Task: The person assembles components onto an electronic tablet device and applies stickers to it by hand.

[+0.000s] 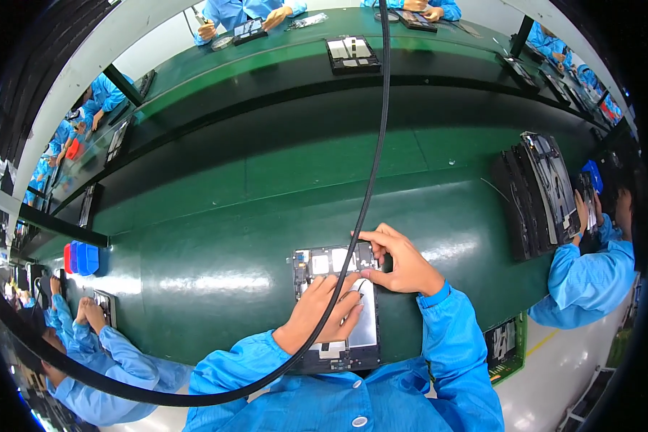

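Observation:
An opened tablet (368, 317) lies on the green table in front of me, its inner boards and silvery battery plate showing. Over its middle is my left hand (318, 315), fingers bent and drawn together on the inner parts. Whatever its fingertips pinch is hidden beneath them. My right hand (405, 265) is at the tablet's upper right corner, closed round its edge with the forefinger at the top and the thumb lower on the inner parts. A black cable (373, 173) hangs in front of the view and crosses over my left hand and the tablet.
A tall stack of tablet parts (547, 191) stands at the right, beside a co-worker's sleeve (587, 277). Blue bins (86, 259) sit at the left. Beyond a dark raised ledge, another opened tablet (352, 54) lies on the far bench. A green crate (515, 353) is below the right edge.

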Motion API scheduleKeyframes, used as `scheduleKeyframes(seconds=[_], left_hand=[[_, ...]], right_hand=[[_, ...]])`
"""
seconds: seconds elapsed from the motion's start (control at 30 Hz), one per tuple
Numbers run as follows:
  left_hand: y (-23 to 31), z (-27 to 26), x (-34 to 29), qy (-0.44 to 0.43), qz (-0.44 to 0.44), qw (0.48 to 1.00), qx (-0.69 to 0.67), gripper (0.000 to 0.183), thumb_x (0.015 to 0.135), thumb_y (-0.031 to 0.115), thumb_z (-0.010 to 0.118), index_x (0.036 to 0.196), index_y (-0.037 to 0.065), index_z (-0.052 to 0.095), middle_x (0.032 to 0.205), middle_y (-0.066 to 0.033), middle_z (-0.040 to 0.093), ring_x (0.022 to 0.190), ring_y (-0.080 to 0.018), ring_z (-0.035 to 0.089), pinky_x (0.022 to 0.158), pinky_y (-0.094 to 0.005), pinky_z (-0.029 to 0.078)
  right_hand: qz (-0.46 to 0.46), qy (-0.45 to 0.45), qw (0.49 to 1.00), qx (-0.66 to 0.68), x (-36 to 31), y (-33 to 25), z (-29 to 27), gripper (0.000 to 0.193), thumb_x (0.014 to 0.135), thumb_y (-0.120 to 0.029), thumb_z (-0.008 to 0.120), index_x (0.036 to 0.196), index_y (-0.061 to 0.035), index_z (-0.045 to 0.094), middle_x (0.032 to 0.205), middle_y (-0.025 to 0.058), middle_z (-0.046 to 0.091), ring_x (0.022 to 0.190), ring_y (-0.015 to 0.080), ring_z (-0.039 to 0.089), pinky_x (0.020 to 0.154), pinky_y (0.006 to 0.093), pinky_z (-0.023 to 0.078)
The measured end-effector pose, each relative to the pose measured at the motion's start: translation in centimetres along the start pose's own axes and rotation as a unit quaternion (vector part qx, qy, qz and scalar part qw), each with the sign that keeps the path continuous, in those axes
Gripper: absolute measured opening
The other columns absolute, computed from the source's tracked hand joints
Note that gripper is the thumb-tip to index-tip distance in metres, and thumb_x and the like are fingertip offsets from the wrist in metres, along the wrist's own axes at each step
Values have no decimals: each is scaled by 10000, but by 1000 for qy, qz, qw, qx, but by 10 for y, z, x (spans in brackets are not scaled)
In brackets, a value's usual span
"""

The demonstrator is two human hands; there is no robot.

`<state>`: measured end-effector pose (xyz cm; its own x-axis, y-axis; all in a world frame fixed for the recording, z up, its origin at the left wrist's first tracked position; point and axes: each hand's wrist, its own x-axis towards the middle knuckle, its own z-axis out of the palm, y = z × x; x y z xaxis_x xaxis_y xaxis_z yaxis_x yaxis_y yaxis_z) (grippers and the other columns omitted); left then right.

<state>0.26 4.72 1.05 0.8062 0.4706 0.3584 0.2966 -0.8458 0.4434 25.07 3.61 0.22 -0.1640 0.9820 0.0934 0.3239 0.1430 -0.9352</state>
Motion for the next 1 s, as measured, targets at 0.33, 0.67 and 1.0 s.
scheduleKeyframes(seconds=[0.33, 0.67, 1.0], left_hand=[[-4, 3, -5, 12, 8, 1000, -7, 178, 889, 132, 752, 1029, 39, 690, 1398, -206, 682, 963, -308, 602, 824, -445, 470], [-4, 10, -8, 26, 3, 999, -21, 183, 894, 131, 755, 1041, 44, 689, 1379, -196, 685, 962, -300, 598, 818, -434, 467], [-7, 9, -8, 42, -1, 998, -46, 218, 916, 117, 741, 1098, 18, 674, 1292, -197, 689, 978, -323, 608, 837, -453, 491]], right_hand=[[84, -53, 995, 3, 3, -12, -5, 848, 846, -14, 857, 1620, -174, 551, 1047, 40, 453, 915, 172, 508, 829, 319, 490], [108, -94, 990, -12, 6, -12, -8, 833, 855, 31, 856, 1599, -182, 548, 1095, 46, 448, 970, 179, 505, 877, 322, 498], [152, -104, 982, -47, 17, -15, -9, 770, 856, -38, 887, 1543, -160, 561, 1066, 40, 486, 941, 156, 519, 817, 303, 497]])
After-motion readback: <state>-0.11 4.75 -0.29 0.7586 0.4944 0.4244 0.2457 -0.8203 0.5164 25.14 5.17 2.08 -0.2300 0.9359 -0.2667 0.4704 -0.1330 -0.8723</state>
